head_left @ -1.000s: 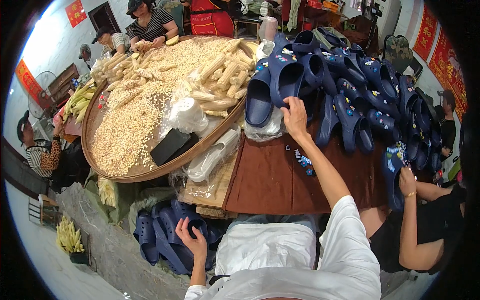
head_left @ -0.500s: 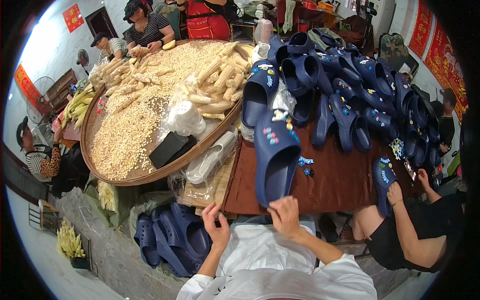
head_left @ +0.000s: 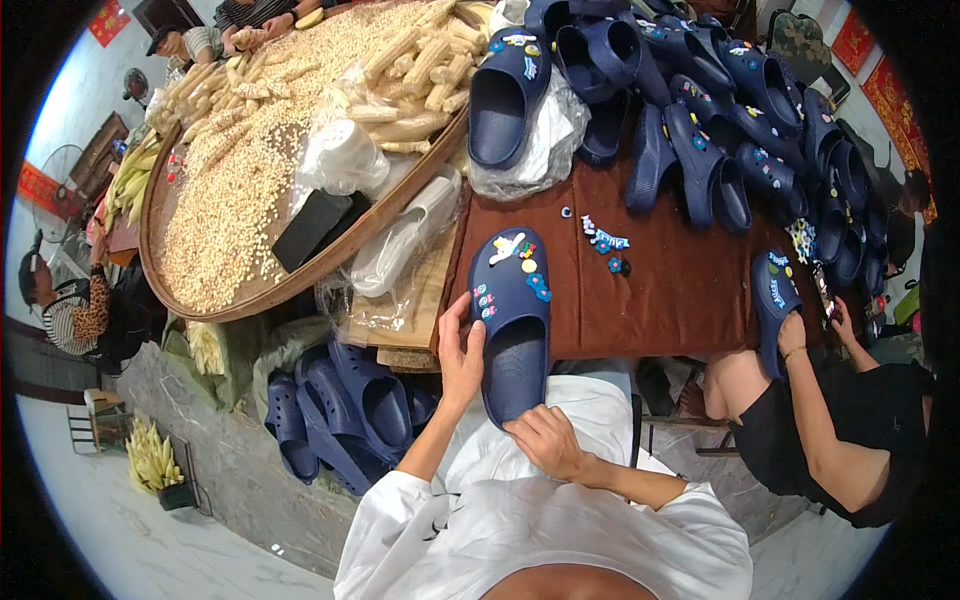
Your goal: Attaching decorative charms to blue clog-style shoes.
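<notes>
A navy blue clog [head_left: 515,365] lies between my hands at the table's front edge, toe pointing away, its heel overhanging my lap. Coloured charms [head_left: 510,248] dot its upper: a white figure, a yellow round one, blue flowers and small pink ones down the left side. My left hand [head_left: 462,352] grips the clog's left side, thumb and fingers along the edge. Fingers of my right hand [head_left: 545,440] pinch the heel end. A few loose charms [head_left: 605,238] lie on the brown cloth [head_left: 640,310] beyond the clog's right side.
Many navy clogs [head_left: 700,150] are heaped at the back right. A round tray [head_left: 215,310] of corn kernels and cobs stands left, beside a bagged white shoe [head_left: 405,245]. More clogs [head_left: 350,410] lie below left. At right, another person's hand [head_left: 793,335] holds a clog.
The clog has come toward me and down to the table's front edge. My left hand, free before, now holds its side; my right hand keeps the heel. The view has tilted downward.
</notes>
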Demonstrator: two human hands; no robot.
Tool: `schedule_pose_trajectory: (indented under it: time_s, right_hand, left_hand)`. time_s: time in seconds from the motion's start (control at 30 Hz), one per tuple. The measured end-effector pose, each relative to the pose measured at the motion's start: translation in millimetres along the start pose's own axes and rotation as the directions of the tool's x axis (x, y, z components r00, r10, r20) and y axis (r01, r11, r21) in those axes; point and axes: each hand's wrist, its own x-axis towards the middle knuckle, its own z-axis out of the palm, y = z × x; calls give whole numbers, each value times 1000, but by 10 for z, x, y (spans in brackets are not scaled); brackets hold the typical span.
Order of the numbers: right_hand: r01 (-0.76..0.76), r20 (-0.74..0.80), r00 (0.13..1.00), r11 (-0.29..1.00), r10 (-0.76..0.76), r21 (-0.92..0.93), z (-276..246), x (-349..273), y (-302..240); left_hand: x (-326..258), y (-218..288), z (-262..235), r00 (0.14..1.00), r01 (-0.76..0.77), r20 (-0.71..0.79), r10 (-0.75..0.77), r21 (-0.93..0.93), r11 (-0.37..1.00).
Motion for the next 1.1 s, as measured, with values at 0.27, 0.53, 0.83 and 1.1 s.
schedule_pose_trajectory:
  time_s: [0.27,0.53,0.83,1.1]
  right_hand:
    - [-237,-212,907,858,363,456,-317,373,245]
    - [-493,-133,706,618,695,613,-177,990,1142]
    - [-565,-68,761,711,645,419,-355,1087,1096]
    - [-390,-217,871,889,441,240,-322,1086,1038]
  left_hand:
    - [61,-63,-36,997,-13,80,4,115,993]
    - [165,-62,44,994,-21,108,7,137,990]
    - [164,-50,88,998,-28,65,17,169,985]
    - [165,-18,98,996,-72,73,56,244,967]
